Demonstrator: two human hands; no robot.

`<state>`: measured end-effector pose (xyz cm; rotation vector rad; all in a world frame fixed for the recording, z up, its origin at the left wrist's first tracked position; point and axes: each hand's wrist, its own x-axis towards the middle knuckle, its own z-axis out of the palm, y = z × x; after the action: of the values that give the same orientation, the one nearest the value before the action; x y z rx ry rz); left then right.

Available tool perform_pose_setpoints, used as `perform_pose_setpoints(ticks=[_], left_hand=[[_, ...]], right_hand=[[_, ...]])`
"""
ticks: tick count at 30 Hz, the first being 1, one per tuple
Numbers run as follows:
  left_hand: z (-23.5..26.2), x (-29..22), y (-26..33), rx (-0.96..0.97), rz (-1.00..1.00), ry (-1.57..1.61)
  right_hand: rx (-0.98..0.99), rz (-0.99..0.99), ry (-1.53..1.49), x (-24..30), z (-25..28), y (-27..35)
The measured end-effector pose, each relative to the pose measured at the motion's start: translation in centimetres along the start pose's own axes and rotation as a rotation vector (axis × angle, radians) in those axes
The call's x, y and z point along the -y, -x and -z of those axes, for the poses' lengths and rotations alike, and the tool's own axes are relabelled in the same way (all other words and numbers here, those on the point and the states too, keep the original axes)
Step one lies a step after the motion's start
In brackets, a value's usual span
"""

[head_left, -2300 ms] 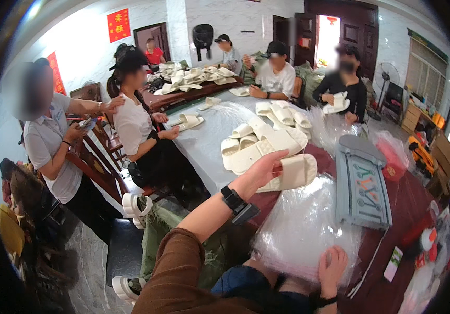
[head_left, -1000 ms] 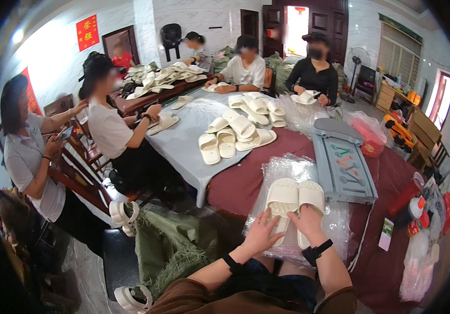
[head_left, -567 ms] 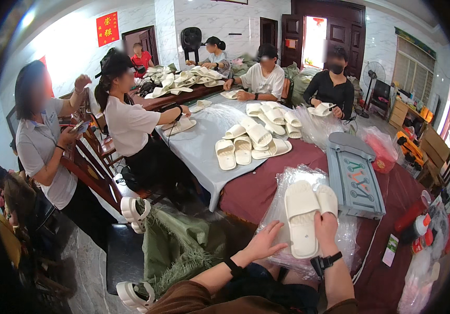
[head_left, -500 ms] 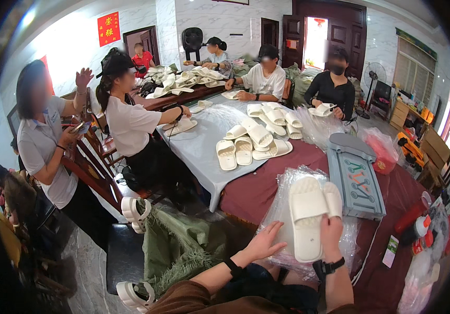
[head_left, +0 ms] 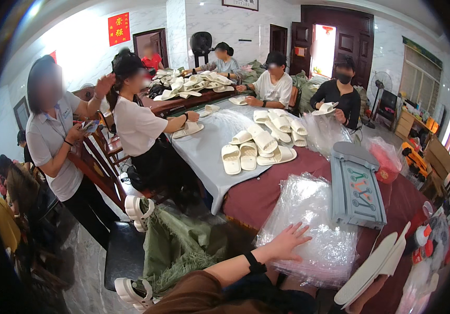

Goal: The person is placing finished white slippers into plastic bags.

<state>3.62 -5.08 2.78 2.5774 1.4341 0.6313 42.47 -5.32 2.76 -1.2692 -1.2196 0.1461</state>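
Observation:
My left hand [head_left: 289,243] lies with fingers spread on a stack of clear plastic bags [head_left: 316,209] at the near edge of the table. At the lower right, my right hand [head_left: 372,294] grips a pair of white slippers [head_left: 367,268], tilted on edge with their soles toward me. The slippers hide most of that hand's fingers. Just beyond the bags lies a grey moulded plastic piece [head_left: 358,191] with a drawn pattern. Farther across the table is a pile of white slippers [head_left: 261,144].
A green woven sack [head_left: 175,246] with white clogs [head_left: 139,213] by it stands at the left. Several people work around the table [head_left: 246,201], and one [head_left: 60,136] stands by a wooden chair. Red-capped bottles [head_left: 422,235] and plastic wrapping are at the right.
My right hand has swung the slippers from above the bags to the right and turned them edgewise. My left hand has slid slightly right onto the bags.

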Motion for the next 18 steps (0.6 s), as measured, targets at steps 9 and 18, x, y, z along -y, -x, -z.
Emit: perform_pose_setpoints(ticks=[9,18], left_hand=[[-3.4,-0.6,2.0,0.043,0.108,-0.010],[-2.5,0.0,1.0,0.138,0.078,-0.023]], right_hand=[[0.256,-0.142,-0.428,2.6,-2.2,1.1],[0.418,-0.269,-0.625,8.5,-2.9,2.4]])
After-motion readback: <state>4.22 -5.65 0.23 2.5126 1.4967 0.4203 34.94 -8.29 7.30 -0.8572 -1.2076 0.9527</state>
